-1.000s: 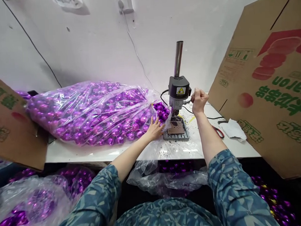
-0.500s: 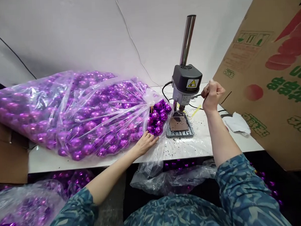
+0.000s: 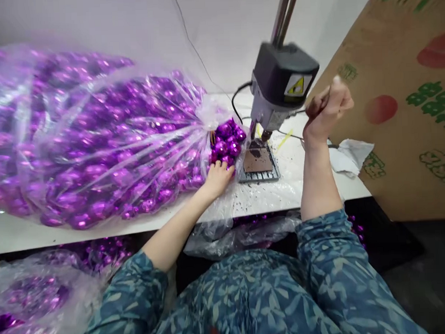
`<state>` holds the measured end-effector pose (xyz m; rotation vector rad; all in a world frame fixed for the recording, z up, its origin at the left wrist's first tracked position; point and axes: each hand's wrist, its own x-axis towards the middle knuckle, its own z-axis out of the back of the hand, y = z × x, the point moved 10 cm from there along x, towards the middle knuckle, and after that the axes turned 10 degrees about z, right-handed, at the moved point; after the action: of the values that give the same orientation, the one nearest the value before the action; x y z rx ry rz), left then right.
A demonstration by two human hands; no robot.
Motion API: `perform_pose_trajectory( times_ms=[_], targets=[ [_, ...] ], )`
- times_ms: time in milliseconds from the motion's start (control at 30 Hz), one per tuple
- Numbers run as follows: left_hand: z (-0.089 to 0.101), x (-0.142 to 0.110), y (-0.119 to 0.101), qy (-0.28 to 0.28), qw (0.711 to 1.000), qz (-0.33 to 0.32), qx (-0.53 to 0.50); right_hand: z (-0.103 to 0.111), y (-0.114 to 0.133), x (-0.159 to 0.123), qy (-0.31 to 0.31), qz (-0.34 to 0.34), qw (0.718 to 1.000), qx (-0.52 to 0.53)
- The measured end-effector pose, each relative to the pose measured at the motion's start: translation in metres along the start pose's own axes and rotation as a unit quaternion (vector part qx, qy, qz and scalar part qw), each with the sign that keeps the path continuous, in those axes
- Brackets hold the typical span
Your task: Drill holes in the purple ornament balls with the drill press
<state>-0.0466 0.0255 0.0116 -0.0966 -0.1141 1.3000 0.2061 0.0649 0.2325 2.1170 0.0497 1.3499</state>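
My left hand [image 3: 218,178] lies at the bag's mouth, its fingers spread over shiny purple ball ornaments [image 3: 223,146]. The fingertips touch the nearest balls; none shows lifted from the heap. These balls spill from a large clear plastic bag [image 3: 107,127] full of more of them, its neck gathered above the hand. My right hand [image 3: 330,107] is closed in a fist around the feed handle [image 3: 299,112] of a small bench drill press [image 3: 283,82]. Below the drill's chuck [image 3: 266,135] lies a brown board [image 3: 258,159] on the slotted metal base [image 3: 259,176].
Dark shavings and clear film lie on the white table [image 3: 285,194] around the base. A large cardboard box [image 3: 400,146] leans at the right, with crumpled white paper [image 3: 348,157] before it. Another bag of purple balls [image 3: 40,295] sits low at the left.
The view has shifted and come nearer, so the bag and drill press look larger. My left fingers press slightly further into the balls. My right fist stays on the handle and appears higher in view.
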Motion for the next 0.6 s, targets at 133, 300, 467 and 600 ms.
perform_pose_trajectory(
  times_ms=[133,300,467,600],
  targets=[
    [-0.006,-0.003,0.010,-0.041,0.994,-0.020,-0.096,-0.004,-0.006,-0.001,0.016,0.009,0.999,-0.040],
    [0.023,-0.012,0.034,-0.131,0.941,0.005,-0.313,-0.007,-0.004,0.000,0.019,0.025,0.999,-0.021],
    [0.040,-0.019,0.043,-0.110,0.749,0.077,-0.649,-0.005,-0.009,-0.002,0.030,0.013,0.999,-0.014],
    [0.014,-0.019,0.002,0.068,0.572,0.112,-0.810,-0.003,-0.007,-0.006,0.040,0.016,0.999,-0.015]
  ],
)
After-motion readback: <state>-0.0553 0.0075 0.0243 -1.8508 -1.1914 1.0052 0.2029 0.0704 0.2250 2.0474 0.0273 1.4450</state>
